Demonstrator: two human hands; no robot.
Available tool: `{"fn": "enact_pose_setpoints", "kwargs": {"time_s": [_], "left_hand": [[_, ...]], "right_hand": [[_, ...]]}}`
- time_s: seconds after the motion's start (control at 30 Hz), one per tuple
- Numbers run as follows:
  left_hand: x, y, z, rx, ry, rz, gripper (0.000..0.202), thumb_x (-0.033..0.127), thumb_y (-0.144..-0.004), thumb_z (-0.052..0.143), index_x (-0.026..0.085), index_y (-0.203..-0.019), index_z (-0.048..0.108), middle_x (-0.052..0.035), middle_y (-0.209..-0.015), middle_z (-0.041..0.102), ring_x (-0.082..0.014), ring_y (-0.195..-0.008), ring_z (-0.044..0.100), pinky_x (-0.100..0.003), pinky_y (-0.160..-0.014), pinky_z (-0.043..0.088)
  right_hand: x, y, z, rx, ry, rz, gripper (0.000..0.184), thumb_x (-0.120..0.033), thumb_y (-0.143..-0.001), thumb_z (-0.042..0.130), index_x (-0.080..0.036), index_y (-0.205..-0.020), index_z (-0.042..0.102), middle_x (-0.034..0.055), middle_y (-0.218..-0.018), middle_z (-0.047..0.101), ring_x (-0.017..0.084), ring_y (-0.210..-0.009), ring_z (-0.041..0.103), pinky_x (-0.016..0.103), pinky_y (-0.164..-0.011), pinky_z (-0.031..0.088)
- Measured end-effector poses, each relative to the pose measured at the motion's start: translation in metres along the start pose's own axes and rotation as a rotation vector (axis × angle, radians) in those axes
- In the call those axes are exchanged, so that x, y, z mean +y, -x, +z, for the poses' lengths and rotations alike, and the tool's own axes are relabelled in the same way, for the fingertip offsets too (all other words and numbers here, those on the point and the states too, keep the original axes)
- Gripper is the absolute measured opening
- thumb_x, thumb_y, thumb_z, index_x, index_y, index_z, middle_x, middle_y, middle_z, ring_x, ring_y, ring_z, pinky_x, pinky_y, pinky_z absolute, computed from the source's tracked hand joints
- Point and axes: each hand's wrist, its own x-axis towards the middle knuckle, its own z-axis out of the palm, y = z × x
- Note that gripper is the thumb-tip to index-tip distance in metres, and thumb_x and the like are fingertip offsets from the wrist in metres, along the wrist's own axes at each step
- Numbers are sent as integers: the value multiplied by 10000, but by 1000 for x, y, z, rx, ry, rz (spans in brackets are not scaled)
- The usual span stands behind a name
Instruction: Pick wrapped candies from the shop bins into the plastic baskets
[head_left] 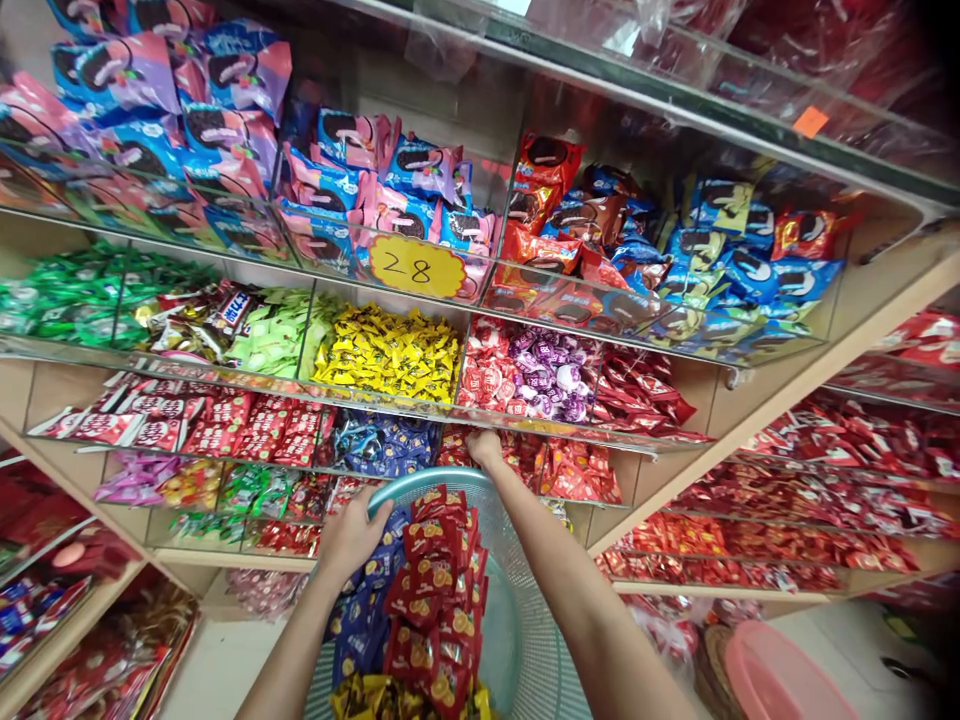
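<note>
My left hand [354,532] grips the rim of a light blue-green plastic basket [517,560], thumb over the edge. Inside the basket lie a stack of red candy packets with orange-slice prints [439,600], dark blue packets [362,635] and yellow packets [375,697]. My right hand [486,450] reaches past the basket's far rim to a lower shelf compartment of red candy packets [517,450]. Its fingers are mostly hidden among the packets, so I cannot see whether they hold any. Blue packets [390,440] fill the compartment to its left.
Glass-fronted shelves hold yellow candies [386,355], purple candies [555,375], green candies [67,295] and blue-pink cookie packs [225,150]. A yellow price tag [417,266] reads 28. More red packets [840,440] fill shelves at right. A pink basin [780,675] stands lower right.
</note>
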Motion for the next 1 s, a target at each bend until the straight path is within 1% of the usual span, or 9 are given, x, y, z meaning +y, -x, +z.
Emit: {"fn": "enact_pose_setpoints", "kwargs": {"time_s": [0.2,0.37,0.53,0.67,0.73,0.8,0.87,0.93,1.0], "left_hand": [[1,-1,-1,-13,-17,-7,397,487,-831,332,267,-1077,551,-41,-881,697,-234,-750,635,-276,-583,378],[1,-2,0,-8,-25,-6,417,499,-830,328,266,-1103,541,-48,-897,694,-234,-761,634,-277,-592,383],[1,-3,0,-7,-17,0,432,507,-826,329,258,-1110,539,-52,-907,693,-231,-772,632,-275,-597,387],[0,-3,-1,-19,-17,-4,441,510,-827,320,258,-1120,532,-54,-920,694,-236,-778,635,-282,-601,391],[0,-2,-1,-16,-20,-5,437,504,-828,322,256,-1120,533,-55,-939,692,-242,-799,636,-288,-617,395],[0,-2,0,-11,-24,0,433,499,-828,325,254,-1117,535,-56,-951,692,-247,-810,637,-292,-625,397],[-1,-2,1,-4,-25,7,430,497,-829,325,257,-1116,536,-55,-952,692,-249,-809,638,-293,-621,398],[-1,-2,2,5,-24,14,425,497,-829,328,262,-1113,539,-52,-948,693,-250,-811,638,-292,-617,398],[-1,-2,2,13,-21,16,422,498,-828,332,264,-1110,541,-49,-936,694,-244,-801,639,-287,-612,397]], "right_hand": [[6,25,-16,140,-274,-184,222,-245,-833,414,-143,-798,608,67,-727,651,164,-645,580,253,-599,418],[25,79,-43,270,-352,-348,242,-295,-883,310,-174,-838,515,46,-807,576,158,-757,524,282,-734,395],[48,131,-68,390,-431,-474,225,-337,-897,317,-188,-850,478,41,-837,525,161,-781,479,308,-754,373],[57,164,-70,313,-726,-260,231,-421,-865,400,-201,-855,468,-4,-754,525,128,-673,485,268,-661,407],[60,177,-61,173,-1004,3,233,-443,-831,460,-211,-818,457,-32,-690,518,111,-601,496,244,-581,427],[63,188,-49,-46,-1278,328,190,-396,-817,499,-209,-827,467,-32,-686,559,105,-580,547,232,-540,456],[68,198,-39,-227,-1427,585,143,-327,-814,516,-193,-858,495,-8,-697,609,110,-597,599,226,-530,487],[73,207,-33,-317,-1471,680,152,-304,-797,545,-176,-873,515,11,-706,630,116,-618,623,219,-524,507],[76,218,-33,-443,-1457,650,220,-314,-750,608,-178,-900,523,9,-749,635,123,-633,629,220,-511,517]]}}
